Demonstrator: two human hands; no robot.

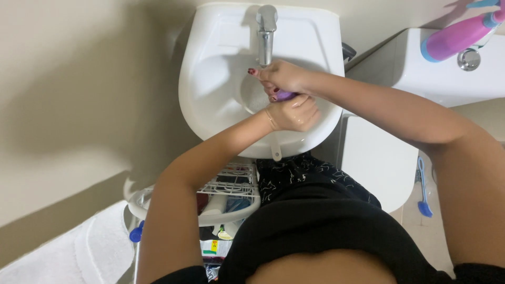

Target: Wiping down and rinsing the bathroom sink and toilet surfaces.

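Both my hands are together over the bowl of a white wash basin [210, 89], just below its chrome tap [266, 31]. My right hand [281, 76] lies on top, fingers closed around a small purple object [284, 95] that shows only between the two hands. My left hand [294, 113] is underneath, wet and curled, pressed against the same purple object. What the purple object is cannot be made out. Whether water runs from the tap is not visible.
A white wire rack [231, 189] with bottles stands under the basin. To the right are a white toilet [379, 158] and its cistern [447, 73], with a pink and blue bottle [457, 37] on top. A blue brush [423, 189] leans beside it. A white mat [89, 247] lies lower left.
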